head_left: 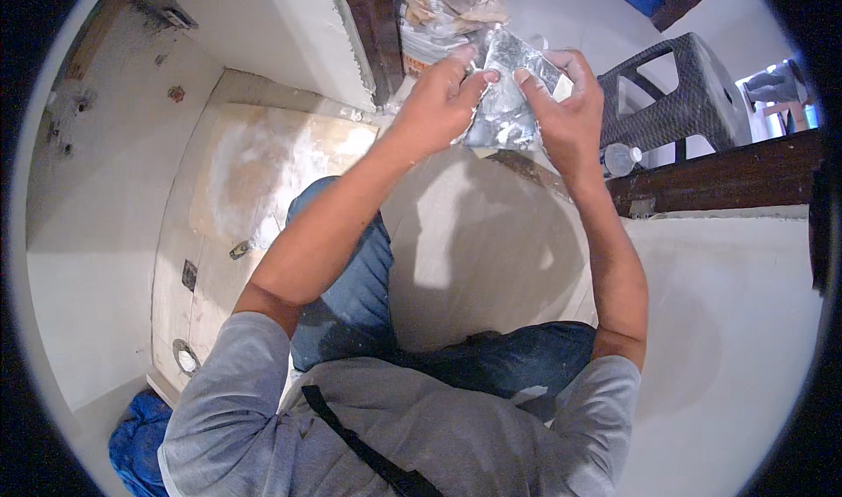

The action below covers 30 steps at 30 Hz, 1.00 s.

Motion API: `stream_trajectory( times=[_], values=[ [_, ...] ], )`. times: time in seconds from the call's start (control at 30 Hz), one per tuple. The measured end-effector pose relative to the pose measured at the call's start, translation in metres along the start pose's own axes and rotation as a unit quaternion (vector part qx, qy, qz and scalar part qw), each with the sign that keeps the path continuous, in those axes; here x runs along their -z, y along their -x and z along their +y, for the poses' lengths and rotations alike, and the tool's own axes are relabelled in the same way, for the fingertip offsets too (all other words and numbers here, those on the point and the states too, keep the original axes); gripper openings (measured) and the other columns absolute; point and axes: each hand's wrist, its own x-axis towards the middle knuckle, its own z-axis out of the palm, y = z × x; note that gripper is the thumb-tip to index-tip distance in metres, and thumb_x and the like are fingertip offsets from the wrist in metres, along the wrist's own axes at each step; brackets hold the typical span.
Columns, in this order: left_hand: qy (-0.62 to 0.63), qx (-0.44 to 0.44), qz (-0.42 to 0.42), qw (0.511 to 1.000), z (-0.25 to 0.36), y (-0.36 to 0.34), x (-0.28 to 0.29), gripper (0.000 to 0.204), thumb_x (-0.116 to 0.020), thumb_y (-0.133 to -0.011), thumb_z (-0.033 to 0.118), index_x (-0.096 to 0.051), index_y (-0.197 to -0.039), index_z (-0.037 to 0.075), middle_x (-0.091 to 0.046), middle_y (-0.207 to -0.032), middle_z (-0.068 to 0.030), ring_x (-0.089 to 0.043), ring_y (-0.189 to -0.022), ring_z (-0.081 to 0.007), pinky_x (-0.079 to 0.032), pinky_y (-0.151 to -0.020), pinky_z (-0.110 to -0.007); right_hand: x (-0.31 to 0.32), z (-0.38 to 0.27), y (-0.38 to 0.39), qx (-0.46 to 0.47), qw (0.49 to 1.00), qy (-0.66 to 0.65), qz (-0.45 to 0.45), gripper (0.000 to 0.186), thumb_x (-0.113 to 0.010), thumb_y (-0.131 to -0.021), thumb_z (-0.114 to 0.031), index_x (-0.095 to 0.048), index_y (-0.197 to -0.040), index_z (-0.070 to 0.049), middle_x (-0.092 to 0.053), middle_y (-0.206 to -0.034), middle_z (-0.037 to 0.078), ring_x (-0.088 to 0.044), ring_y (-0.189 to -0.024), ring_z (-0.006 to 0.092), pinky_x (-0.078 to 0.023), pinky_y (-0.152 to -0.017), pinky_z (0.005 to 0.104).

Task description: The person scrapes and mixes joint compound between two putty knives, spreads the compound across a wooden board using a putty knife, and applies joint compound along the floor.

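Out in front of me, both hands hold a shiny, silvery-grey rectangular packet (509, 102) that looks like thin plastic, with white smears on it. My left hand (452, 98) grips its left edge, the thumb bent over the face. On the right side, my right hand (566, 98) pinches it, thumb pressed on the front and fingers behind. Whitish dust coats my fingertips. What the packet contains cannot be made out, and its back is hidden.
A torn paper sack (456, 10) stands behind my left hand. A dark woven-pattern plastic stool (693, 93) and a clear bottle (621, 159) are by a brown wooden sill (719, 177). At left lie a white-smeared board (272, 159), a small scraper (239, 250) and blue cloth (140, 440).
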Motion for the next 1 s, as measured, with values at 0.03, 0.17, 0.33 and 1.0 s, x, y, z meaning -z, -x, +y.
stream_trajectory(
  times=[0.03,0.17,0.33,1.0],
  values=[
    [-0.05,0.018,0.086,0.995,0.001,0.001,-0.005,0.046,-0.061,-0.098,0.022,-0.053,-0.126,-0.014,-0.066,-0.114,-0.0182,-0.059,-0.106,-0.0198,-0.044,-0.097,-0.032,-0.004,0.001,0.002,0.001,1.0,-0.001,-0.001,0.026,-0.075,-0.08,-0.012,-0.063,-0.097,0.002,-0.068,-0.092,0.012,-0.062,-0.086,0.0176,-0.049,-0.08,0.0313],
    [-0.003,0.005,0.109,0.994,-0.002,0.001,-0.007,0.046,-0.064,-0.096,0.022,-0.054,-0.124,-0.013,-0.067,-0.112,-0.0172,-0.059,-0.104,-0.0175,-0.046,-0.094,-0.032,-0.01,0.001,0.006,-0.09,0.994,-0.048,0.039,0.026,-0.076,-0.08,-0.012,-0.062,-0.097,0.001,-0.068,-0.091,0.012,-0.062,-0.085,0.0164,-0.049,-0.079,0.0314],
    [0.004,-0.044,-0.07,0.997,-0.003,-0.005,0.016,0.041,-0.066,-0.094,0.019,-0.057,-0.122,-0.01,-0.069,-0.107,-0.0157,-0.06,-0.097,-0.0157,-0.048,-0.088,-0.031,0.002,-0.002,0.002,-0.003,1.0,0.016,-0.001,0.026,-0.076,-0.081,-0.012,-0.062,-0.097,0.001,-0.068,-0.09,0.011,-0.062,-0.084,0.016,-0.05,-0.078,0.0316],
    [0.364,0.15,-0.14,0.908,0.0,-0.009,0.029,0.055,-0.067,-0.09,0.02,-0.052,-0.137,-0.005,-0.065,-0.121,-0.0108,-0.064,-0.107,-0.0208,-0.048,-0.1,-0.035,-0.003,0.019,-0.001,-0.178,0.971,-0.159,-0.007,0.03,-0.078,-0.084,-0.017,-0.064,-0.103,0.001,-0.068,-0.092,0.007,-0.061,-0.081,0.0108,-0.051,-0.074,0.0266]
  ],
)
